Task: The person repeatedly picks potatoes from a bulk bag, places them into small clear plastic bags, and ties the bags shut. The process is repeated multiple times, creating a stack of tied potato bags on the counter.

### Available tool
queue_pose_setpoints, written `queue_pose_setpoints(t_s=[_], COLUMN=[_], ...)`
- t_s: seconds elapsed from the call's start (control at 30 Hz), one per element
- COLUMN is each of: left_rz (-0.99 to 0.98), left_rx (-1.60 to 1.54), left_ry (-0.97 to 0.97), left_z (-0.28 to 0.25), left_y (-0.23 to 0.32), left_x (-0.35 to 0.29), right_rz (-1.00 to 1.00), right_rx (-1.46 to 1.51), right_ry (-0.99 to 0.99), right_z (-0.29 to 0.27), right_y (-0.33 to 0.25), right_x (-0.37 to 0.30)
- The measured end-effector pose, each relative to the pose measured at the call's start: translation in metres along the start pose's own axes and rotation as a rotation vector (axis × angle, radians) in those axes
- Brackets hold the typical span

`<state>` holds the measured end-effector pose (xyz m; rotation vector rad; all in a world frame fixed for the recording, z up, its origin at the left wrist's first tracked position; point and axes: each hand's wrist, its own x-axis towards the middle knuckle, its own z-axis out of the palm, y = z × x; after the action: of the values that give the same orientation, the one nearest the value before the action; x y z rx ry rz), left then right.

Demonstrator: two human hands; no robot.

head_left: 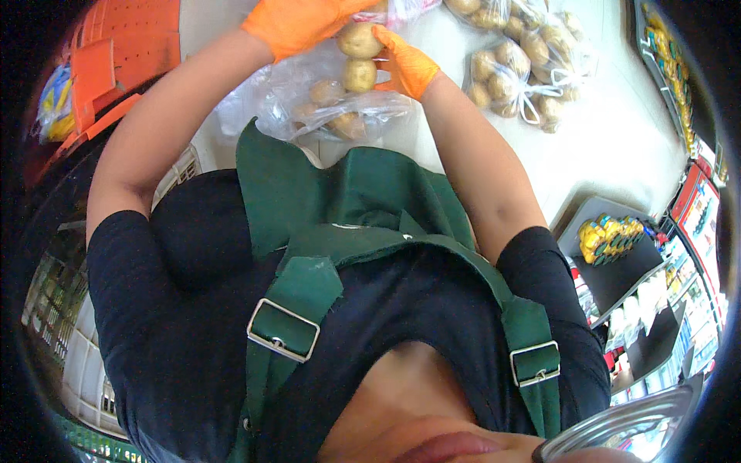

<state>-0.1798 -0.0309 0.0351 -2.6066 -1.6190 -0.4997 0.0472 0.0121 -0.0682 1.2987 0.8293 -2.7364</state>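
Note:
Both my hands wear orange gloves. My right hand (407, 65) is closed on two potatoes stacked one above the other, an upper potato (360, 40) and a lower potato (360, 76). Its thumb presses the upper one, and the fingers go behind them. Beneath lies a clear plastic bag (270, 104) with several potatoes (327, 92) in or under its film. My left hand (302, 27) reaches across at the top edge, just above the upper potato. The frame cuts off its fingertips, beside a pink-and-white plastic wrapper (401, 9).
Tied clear bags of potatoes (502, 73) rest on the pale tabletop (617, 147) to the right. An orange crate (127, 46) stands at the far left, with white baskets (89, 378) lower down. Shelves with yellow-packed goods (610, 238) line the right side.

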Motion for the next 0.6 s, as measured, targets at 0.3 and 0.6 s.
queue_pose_setpoints(t_s=[0.3,0.6], left_rz=[-0.386,-0.648], left_rx=[-0.356,-0.968], left_ry=[-1.079,-0.895], left_z=[0.01,0.036], left_y=[0.062,0.042], left_x=[-0.1,-0.124], right_rz=[-0.046,-0.114], right_rx=[-0.182,-1.654], right_ry=[0.262,0.254], right_z=[0.0,0.058], right_y=[0.017,0.029], right_x=[0.016,0.019])
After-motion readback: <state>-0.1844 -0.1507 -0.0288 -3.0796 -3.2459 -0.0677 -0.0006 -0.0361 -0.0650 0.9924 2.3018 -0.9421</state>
